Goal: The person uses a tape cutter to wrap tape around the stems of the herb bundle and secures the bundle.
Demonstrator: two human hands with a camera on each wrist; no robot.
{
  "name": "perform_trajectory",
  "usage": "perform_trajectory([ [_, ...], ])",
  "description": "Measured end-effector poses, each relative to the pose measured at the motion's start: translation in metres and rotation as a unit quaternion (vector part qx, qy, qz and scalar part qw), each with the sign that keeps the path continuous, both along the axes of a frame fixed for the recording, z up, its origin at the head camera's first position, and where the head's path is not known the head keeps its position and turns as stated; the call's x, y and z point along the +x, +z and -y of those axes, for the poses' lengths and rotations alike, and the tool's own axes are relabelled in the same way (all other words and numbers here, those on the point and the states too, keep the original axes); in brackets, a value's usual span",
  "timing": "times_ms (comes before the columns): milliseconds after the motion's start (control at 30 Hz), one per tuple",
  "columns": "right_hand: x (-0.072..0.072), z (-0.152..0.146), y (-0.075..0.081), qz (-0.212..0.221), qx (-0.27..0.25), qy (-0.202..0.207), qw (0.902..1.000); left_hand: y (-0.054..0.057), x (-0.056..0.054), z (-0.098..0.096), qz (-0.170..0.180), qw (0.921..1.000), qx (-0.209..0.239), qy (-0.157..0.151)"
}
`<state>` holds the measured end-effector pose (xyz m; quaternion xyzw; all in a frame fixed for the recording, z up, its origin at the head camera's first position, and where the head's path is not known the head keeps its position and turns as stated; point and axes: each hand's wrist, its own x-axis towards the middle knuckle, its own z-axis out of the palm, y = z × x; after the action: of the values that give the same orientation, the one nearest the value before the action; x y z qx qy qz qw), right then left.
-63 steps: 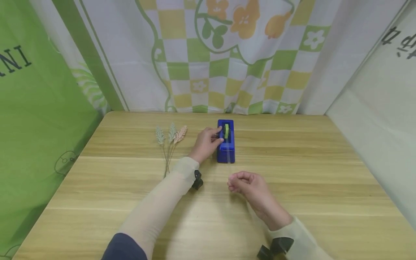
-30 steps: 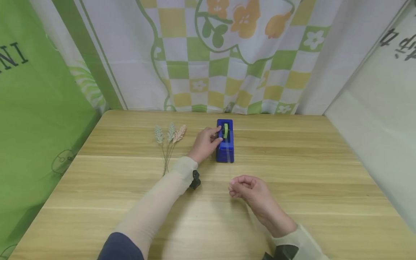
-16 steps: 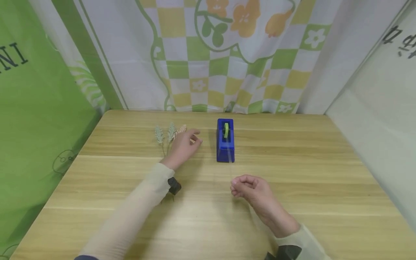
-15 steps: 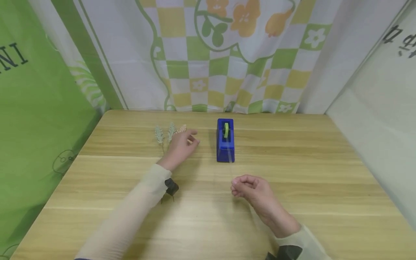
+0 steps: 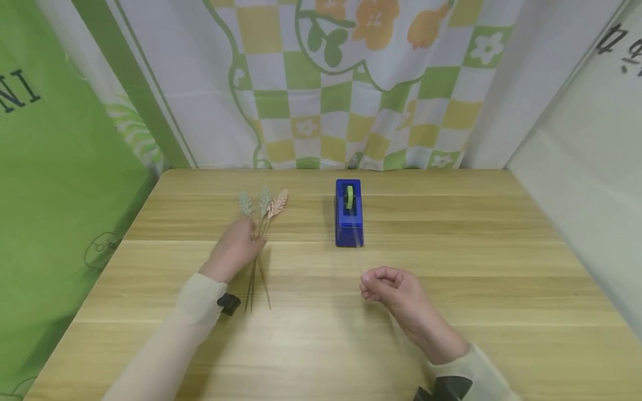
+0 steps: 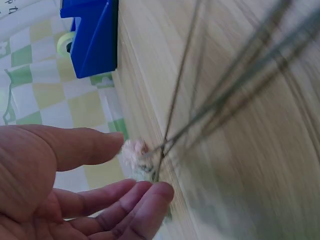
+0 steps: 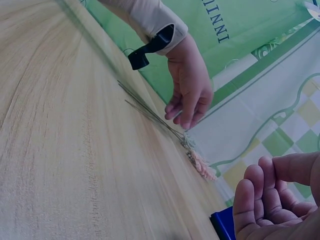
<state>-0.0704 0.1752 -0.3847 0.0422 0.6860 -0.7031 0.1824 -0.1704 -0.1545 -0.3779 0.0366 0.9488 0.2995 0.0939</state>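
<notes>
Three artificial flower sprigs (image 5: 277, 204), one pink and two pale green, lie on the table with their thin stems (image 5: 252, 284) crossing. My left hand (image 5: 233, 250) is at the upper stems, and in the left wrist view its thumb and fingers (image 6: 102, 145) are parted beside them. A blue tape dispenser (image 5: 342, 234) with a yellow-green core stands at the back middle. From it a clear strip of tape (image 5: 358, 260) runs toward me, and my right hand (image 5: 396, 295) pinches its end between thumb and fingers. In the right wrist view, the dispenser (image 7: 225, 224) is partly hidden by my right hand.
The wooden table (image 5: 481, 267) has its back edge against a checkered curtain (image 5: 338, 94). A green cloth (image 5: 55, 195) hangs on the left, a white one (image 5: 587, 145) on the right. Black cameras are strapped to both wrists.
My left hand has let go of the tape dispenser and moved left to the flower stems. The right hand keeps its pinch on the tape and has barely moved.
</notes>
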Motion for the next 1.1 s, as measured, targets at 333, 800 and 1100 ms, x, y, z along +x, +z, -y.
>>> perform_trajectory([
  [333, -0.001, 0.000, 0.003, 0.005, 0.000, -0.008, 1.0000, -0.011, -0.002, 0.000, 0.047, 0.9987, -0.009, 0.018],
  [800, 0.000, 0.001, 0.000, 0.002, 0.004, -0.005, 1.0000, -0.015, -0.002, 0.002, 0.059, 0.9976, -0.015, 0.034],
  [1100, 0.000, 0.002, 0.000, 0.001, 0.008, -0.006, 1.0000, -0.013, -0.001, 0.005, 0.058, 0.9971, 0.007, 0.048],
])
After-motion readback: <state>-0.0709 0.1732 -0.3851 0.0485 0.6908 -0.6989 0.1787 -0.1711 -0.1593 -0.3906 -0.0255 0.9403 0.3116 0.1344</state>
